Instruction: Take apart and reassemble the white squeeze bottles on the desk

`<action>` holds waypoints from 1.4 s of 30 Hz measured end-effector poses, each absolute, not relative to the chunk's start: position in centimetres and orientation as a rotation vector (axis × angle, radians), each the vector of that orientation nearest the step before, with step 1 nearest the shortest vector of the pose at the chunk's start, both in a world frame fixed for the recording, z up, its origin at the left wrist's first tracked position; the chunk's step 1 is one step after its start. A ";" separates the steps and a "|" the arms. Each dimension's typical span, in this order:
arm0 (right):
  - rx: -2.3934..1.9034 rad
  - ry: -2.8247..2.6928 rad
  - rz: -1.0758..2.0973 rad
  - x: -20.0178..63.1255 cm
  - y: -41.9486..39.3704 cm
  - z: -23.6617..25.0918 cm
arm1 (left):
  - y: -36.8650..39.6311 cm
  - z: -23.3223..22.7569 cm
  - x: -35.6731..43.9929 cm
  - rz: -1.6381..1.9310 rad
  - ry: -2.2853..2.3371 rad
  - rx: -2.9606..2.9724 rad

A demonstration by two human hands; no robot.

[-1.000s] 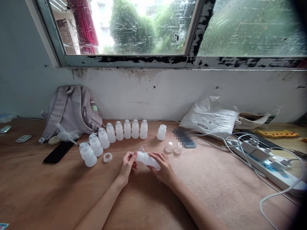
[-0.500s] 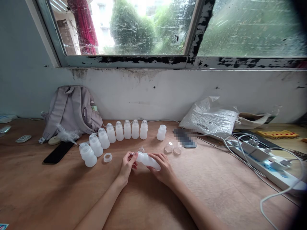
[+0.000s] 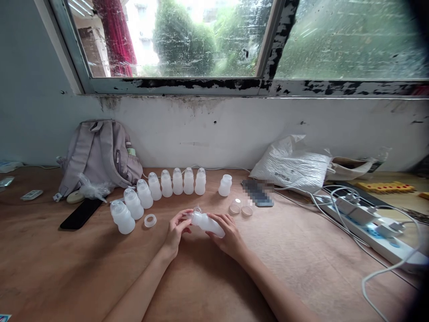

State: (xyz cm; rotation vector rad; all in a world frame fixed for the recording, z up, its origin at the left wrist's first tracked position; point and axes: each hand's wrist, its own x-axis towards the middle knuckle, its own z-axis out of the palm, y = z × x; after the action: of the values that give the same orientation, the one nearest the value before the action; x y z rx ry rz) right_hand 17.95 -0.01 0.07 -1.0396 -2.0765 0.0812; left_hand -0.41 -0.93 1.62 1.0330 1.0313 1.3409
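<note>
A frosted white baby bottle (image 3: 205,223) lies tilted between my hands, its neck pointing left. My right hand (image 3: 228,232) wraps around its body near the base. At the neck end, my left hand (image 3: 176,228) is closed in a pinch on a clear bottle cap (image 3: 189,215), partly hidden by the fingers. A clear nipple (image 3: 197,209) shows just behind the bottle neck; whether it touches the bottle I cannot tell. To the left of my left hand lies a clear-white ring (image 3: 150,220).
Several capped bottles (image 3: 166,183) stand in a curved row at the left. One uncapped bottle (image 3: 225,185) stands behind my right hand, near two clear round caps (image 3: 235,206) and a phone (image 3: 259,194). A backpack (image 3: 100,152), a plastic mailer (image 3: 291,165) and a power strip (image 3: 372,228) surround the work area.
My left fingers have shifted slightly left and up at the bottle's neck, uncovering more of it. The right hand keeps its hold on the bottle, almost unmoved.
</note>
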 end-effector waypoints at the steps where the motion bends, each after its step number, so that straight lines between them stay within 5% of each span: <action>1: -1.041 -2.079 0.086 17.9 0.0 0.1 | -0.9 1.6 -0.4 1.346 1.026 1.028; 20: -1.024 -2.118 0.173 17.7 -0.2 0.0 | -0.2 0.9 -0.5 1.389 1.132 1.041; 35: -1.071 -1.985 0.656 17.5 -0.8 1.0 | 0.1 0.5 -0.9 1.384 1.086 1.004; 42: -1.121 -1.701 1.183 17.2 -0.8 1.8 | -0.2 1.3 -1.0 1.406 0.901 0.989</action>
State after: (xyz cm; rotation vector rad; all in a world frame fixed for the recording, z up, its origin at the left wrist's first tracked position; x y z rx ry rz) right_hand 17.23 -0.79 1.75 -1.1213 -1.7014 1.1829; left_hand -0.96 -0.15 1.33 0.9889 0.9006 1.4065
